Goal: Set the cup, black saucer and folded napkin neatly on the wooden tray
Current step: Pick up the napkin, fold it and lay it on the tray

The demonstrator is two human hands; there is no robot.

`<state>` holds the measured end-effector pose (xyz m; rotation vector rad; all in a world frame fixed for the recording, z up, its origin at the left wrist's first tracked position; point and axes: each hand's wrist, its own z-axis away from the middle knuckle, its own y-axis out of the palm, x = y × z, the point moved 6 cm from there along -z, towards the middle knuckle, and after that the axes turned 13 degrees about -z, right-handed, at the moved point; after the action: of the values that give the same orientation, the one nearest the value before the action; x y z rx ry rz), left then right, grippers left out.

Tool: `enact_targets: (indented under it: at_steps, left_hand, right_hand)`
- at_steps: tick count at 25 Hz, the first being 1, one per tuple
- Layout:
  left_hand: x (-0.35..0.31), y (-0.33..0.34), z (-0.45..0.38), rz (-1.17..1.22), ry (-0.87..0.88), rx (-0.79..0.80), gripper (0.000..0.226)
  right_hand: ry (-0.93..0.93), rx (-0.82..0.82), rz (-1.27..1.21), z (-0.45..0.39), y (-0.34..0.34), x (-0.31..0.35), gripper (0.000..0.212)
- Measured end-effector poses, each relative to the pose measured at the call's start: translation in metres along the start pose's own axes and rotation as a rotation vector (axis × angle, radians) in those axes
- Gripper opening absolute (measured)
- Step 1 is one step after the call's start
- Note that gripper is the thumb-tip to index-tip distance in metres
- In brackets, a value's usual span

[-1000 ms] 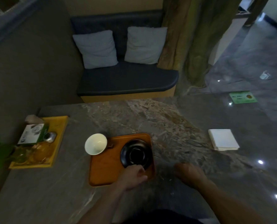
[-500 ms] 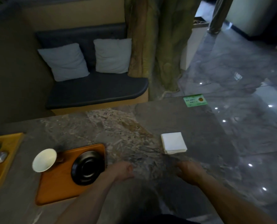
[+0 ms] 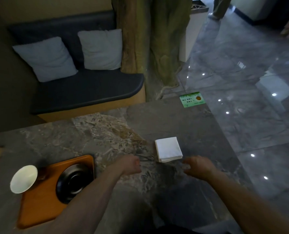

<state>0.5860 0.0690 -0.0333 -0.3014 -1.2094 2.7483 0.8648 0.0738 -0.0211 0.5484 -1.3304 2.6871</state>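
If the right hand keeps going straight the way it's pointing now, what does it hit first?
Most likely the folded napkin. The right hand sits just short of its near right corner, fingers aimed up and left toward it, with only bare table between. Depth is hard to judge, so it might pass just above.

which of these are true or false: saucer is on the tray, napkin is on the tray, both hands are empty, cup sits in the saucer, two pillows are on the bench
1. The saucer is on the tray. True.
2. The napkin is on the tray. False: it lies on the table, right of the tray and apart from it.
3. Both hands are empty. True: the left hand and right hand hover near the napkin and hold nothing.
4. The cup sits in the saucer. False: it stands at the tray's far left corner, beside the saucer.
5. Two pillows are on the bench. True.
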Motion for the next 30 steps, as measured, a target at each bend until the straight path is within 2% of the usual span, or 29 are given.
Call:
enact_targets:
  at_steps: [4, 7, 12, 18, 24, 30]
  left_hand:
    - [-0.004, -0.024, -0.028, 0.013, 0.005, -0.025, 0.043]
    - [-0.009, -0.043, -0.051, -0.011, -0.004, -0.067, 0.061]
    - [-0.026, -0.055, -0.088, -0.079, 0.012, -0.061, 0.070]
    - [-0.042, -0.046, -0.114, -0.022, -0.050, -0.047, 0.084]
    - [-0.052, -0.055, -0.114, -0.016, -0.086, -0.126, 0.062]
    - [-0.059, -0.061, -0.108, -0.016, -0.097, -0.129, 0.050]
  right_hand:
    - [0.038, -0.025, -0.091, -0.028, -0.015, -0.002, 0.047]
    - [0.025, -0.022, -0.087, -0.052, -0.022, -0.004, 0.061]
    - [0.016, -0.018, -0.063, -0.087, -0.028, -0.007, 0.081]
    - [-0.020, 0.049, 0.020, -0.115, -0.022, -0.011, 0.101]
    - [-0.077, 0.024, 0.030, -0.121, -0.020, -0.011, 0.096]
    - [-0.100, 0.003, -0.028, -0.121, -0.020, -0.008, 0.093]
